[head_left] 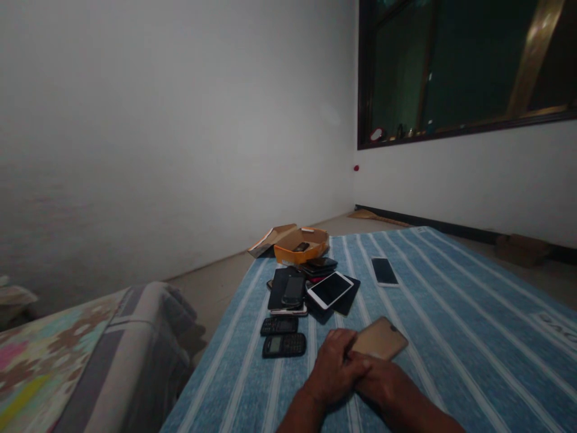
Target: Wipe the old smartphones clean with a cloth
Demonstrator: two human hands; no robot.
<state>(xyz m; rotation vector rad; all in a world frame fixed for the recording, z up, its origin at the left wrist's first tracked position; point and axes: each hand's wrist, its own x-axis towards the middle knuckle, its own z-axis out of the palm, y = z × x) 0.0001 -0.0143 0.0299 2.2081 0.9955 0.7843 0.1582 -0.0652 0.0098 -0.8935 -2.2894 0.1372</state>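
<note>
A gold smartphone (pixel 381 340), back side up, is tilted at the near middle of the cloth-covered surface. My left hand (pixel 331 364) grips its left end with curled fingers. Against its near edge, my right hand (pixel 383 382) is closed, and the two hands touch each other; the fingers beneath are hidden. Left of my hands, two black keypad phones (pixel 284 345) lie one behind the other. Beyond them is a pile with a white smartphone (pixel 331 290) on top and a dark phone (pixel 294 290). Another white smartphone (pixel 384 272) lies apart to the right.
An orange open box (pixel 295 257) holding a small phone stands behind the pile, its flap folded left. Blue striped cloth (pixel 451 337) covers the surface. A patterned cover (pixel 45 361) lies on furniture to the left, across a gap. A dark-framed window is at upper right.
</note>
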